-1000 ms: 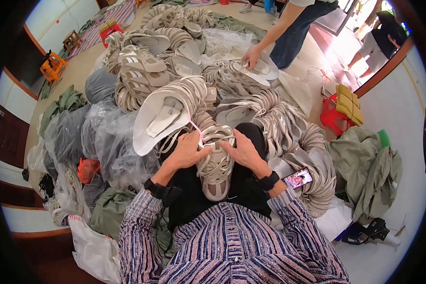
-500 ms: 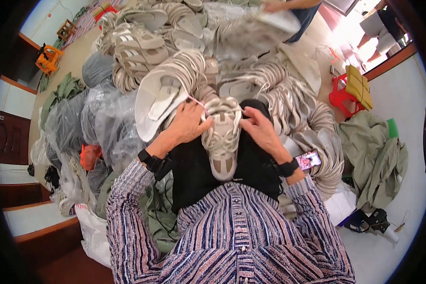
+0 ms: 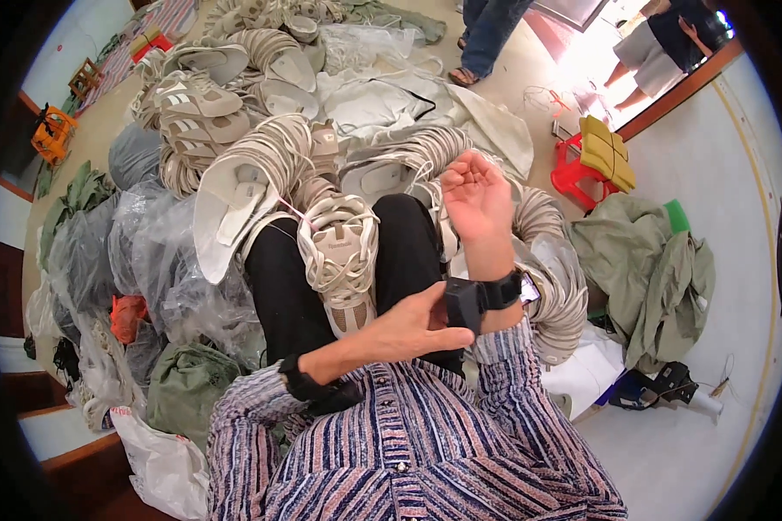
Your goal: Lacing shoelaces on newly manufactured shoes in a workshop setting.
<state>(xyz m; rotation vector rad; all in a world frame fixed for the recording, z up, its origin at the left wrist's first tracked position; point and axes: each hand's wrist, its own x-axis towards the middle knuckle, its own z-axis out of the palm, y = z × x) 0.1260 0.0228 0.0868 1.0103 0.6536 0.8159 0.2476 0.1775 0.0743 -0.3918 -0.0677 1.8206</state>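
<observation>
My left hand (image 3: 415, 323) reaches across my lap and closes on a black box-shaped wrist device (image 3: 466, 311) strapped to my right wrist. Raised with its palm showing, my right hand (image 3: 478, 198) has loosely curled fingers and holds nothing. A beige and white sneaker upper (image 3: 339, 247) with crossed, loose laces rests between my black-trousered knees, toe toward me. Beside it, a curved stack of nested uppers (image 3: 252, 187) with pale insoles leans at my left knee, a pink cord near its edge.
More stacked uppers (image 3: 200, 108) lie beyond, others (image 3: 552, 286) at my right. Clear plastic bags (image 3: 161, 234) heap on the left. Green cloth (image 3: 647, 278) and a red stool (image 3: 578, 174) stand right. A person's denim legs (image 3: 488, 39) are at the far side; another person (image 3: 660, 52) is by the doorway.
Both hands have left the sneaker's laces. My left hand has crossed over to the right wrist device, and my right hand has lifted palm-up. The view has shifted right.
</observation>
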